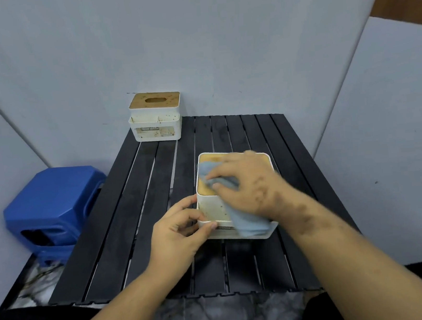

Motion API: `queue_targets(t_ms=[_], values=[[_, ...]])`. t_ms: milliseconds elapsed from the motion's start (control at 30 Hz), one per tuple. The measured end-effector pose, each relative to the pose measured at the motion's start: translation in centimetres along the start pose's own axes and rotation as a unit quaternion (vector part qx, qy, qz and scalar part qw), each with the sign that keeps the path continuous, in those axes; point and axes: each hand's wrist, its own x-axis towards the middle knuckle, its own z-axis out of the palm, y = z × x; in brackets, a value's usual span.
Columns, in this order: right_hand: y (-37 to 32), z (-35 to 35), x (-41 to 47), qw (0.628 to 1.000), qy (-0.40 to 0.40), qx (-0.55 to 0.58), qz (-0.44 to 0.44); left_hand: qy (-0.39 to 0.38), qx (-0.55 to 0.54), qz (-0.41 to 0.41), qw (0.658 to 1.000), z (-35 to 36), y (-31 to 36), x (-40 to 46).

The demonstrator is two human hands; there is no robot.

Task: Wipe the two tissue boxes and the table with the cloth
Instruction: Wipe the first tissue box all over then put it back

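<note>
A white tissue box with a wooden lid (212, 206) stands in the middle of the black slatted table (144, 214). My left hand (178, 230) grips its near left corner. My right hand (249, 184) presses a grey-blue cloth (247, 223) onto the lid, and part of the cloth hangs down the box's front. A second white tissue box (155, 116) with a wooden lid and brown specks on its front sits at the table's far left corner, against the wall.
A blue plastic stool (51, 208) stands on the floor left of the table. Grey walls close in behind and on both sides. Marble-patterned floor shows in front of the table's near edge.
</note>
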Motion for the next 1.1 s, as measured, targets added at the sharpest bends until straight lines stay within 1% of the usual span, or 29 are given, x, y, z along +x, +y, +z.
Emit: queue_targets(t_ms=[67,133,167,333,433,500,567,633,700,767,800,867,933,1100], values=[[-2.7,1.5,1.2,0.998,-0.038,-0.025,-0.046,0.002,0.017,0.013,1.000,-0.2,-0.1,0.1],[-3.3,2.0,2.8,0.993,-0.075,-0.074,-0.052,0.006,0.020,0.013,1.000,-0.2,-0.2,0.1],[-2.7,1.8,3.6,0.992,-0.089,-0.085,-0.037,0.011,0.018,0.010,1.000,-0.1,-0.2,0.0],[3.3,-2.4,4.2,0.990,-0.094,-0.087,0.064,0.023,0.011,0.015,1.000,0.4,-0.3,-0.2],[6.1,-4.6,1.8,0.986,-0.092,-0.114,0.082,0.015,0.007,0.019,1.000,0.2,-0.3,-0.2],[6.6,-5.0,-0.3,0.985,-0.086,-0.127,0.077,0.007,0.006,0.021,1.000,0.0,-0.5,-0.1],[5.9,-4.7,-1.9,0.991,-0.062,-0.101,0.070,-0.002,0.005,0.024,1.000,0.0,-0.7,0.0],[3.9,-3.7,-2.2,0.997,-0.037,-0.061,0.035,-0.010,0.005,0.020,1.000,-0.1,-0.8,0.1],[1.3,-1.8,-1.1,0.998,-0.046,-0.039,-0.022,-0.017,0.003,0.022,1.000,-0.2,-0.9,0.2],[-1.1,0.4,1.0,0.994,-0.077,-0.057,-0.057,-0.010,0.008,0.020,1.000,-0.3,-0.9,0.2],[-2.0,1.1,2.1,0.991,-0.087,-0.077,-0.061,-0.005,0.010,0.019,1.000,-0.3,-0.8,0.1],[-2.2,1.2,3.9,0.988,-0.103,-0.108,-0.041,-0.004,0.007,0.018,1.000,-0.1,-0.6,0.1],[-1.0,0.2,5.1,0.987,-0.117,-0.113,-0.006,-0.008,0.008,0.022,1.000,0.3,-0.4,0.0],[4.6,-3.6,3.4,0.986,-0.114,-0.101,0.072,0.000,0.010,0.019,1.000,0.4,-0.5,-0.1]])
